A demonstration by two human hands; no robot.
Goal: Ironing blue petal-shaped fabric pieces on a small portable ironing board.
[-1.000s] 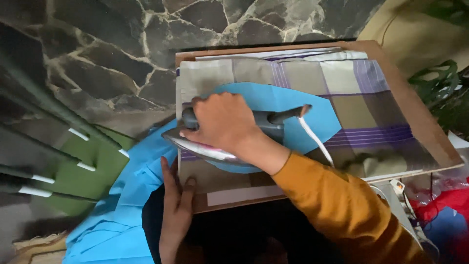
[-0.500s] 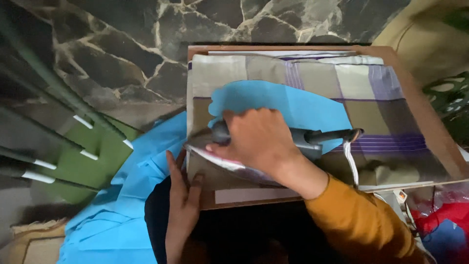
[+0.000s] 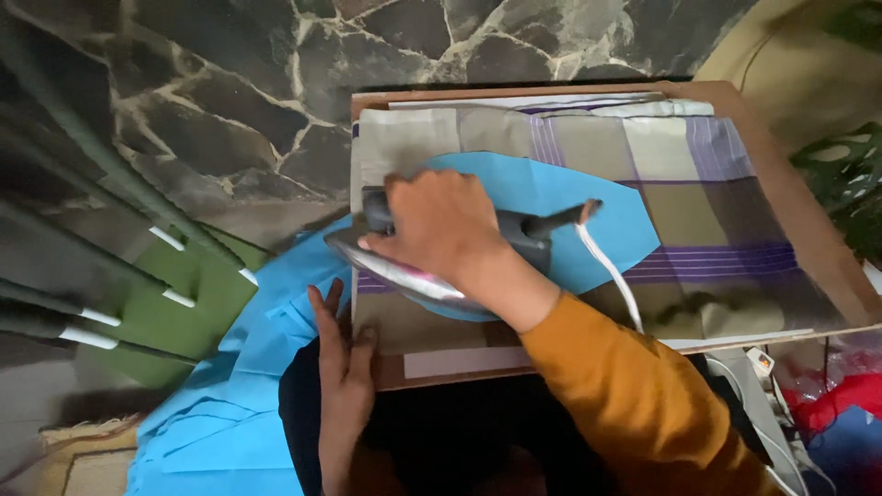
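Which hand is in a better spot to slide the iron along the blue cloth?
Probably the right hand: it already grips the handle of the iron, which sits on the blue cloth. The left hand lies flat at the edge of the board, touching cloth, apart from the iron.

The board (image 3: 808,248) lies on the floor (image 3: 230,110), with the checked cloth (image 3: 698,184) spread over it. The fabric (image 3: 542,193) lies on the cloth, and its rest trails off the board's left edge onto the floor. The iron (image 3: 432,266) sits on the fabric at the board's left end, the right hand (image 3: 441,230) on its handle. Its cord (image 3: 611,276) runs right and toward the near edge. The left hand (image 3: 342,367) rests flat at the board's near left corner.
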